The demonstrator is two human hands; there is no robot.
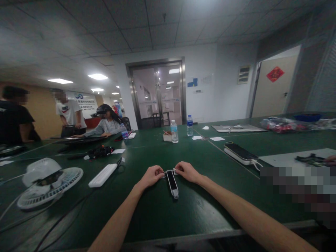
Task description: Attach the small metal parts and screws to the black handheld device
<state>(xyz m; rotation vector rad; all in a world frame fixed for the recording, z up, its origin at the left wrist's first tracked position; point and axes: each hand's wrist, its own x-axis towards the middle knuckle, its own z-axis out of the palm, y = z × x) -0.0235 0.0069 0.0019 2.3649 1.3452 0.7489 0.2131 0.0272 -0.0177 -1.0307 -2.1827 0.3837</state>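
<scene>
On the green table before me lies a slim, long object with a black face and a pale rim [172, 180]; its near end is whitish and narrower. My left hand [153, 176] is beside its far left corner, fingers pinched together around a small pale bit that is too small to name. At the far right corner my right hand [187, 171] is closed in a similar pinch, with a small whitish piece showing at the fingertips. Whether these pieces are joined to the long object cannot be made out.
A white fan [49, 185] with cables and a white power strip [103, 175] lie left. Water bottles [174, 132] and a small box [167, 136] stand ahead. A phone on a white block [240, 153] lies right. People are at the left; part of a hand shows far right.
</scene>
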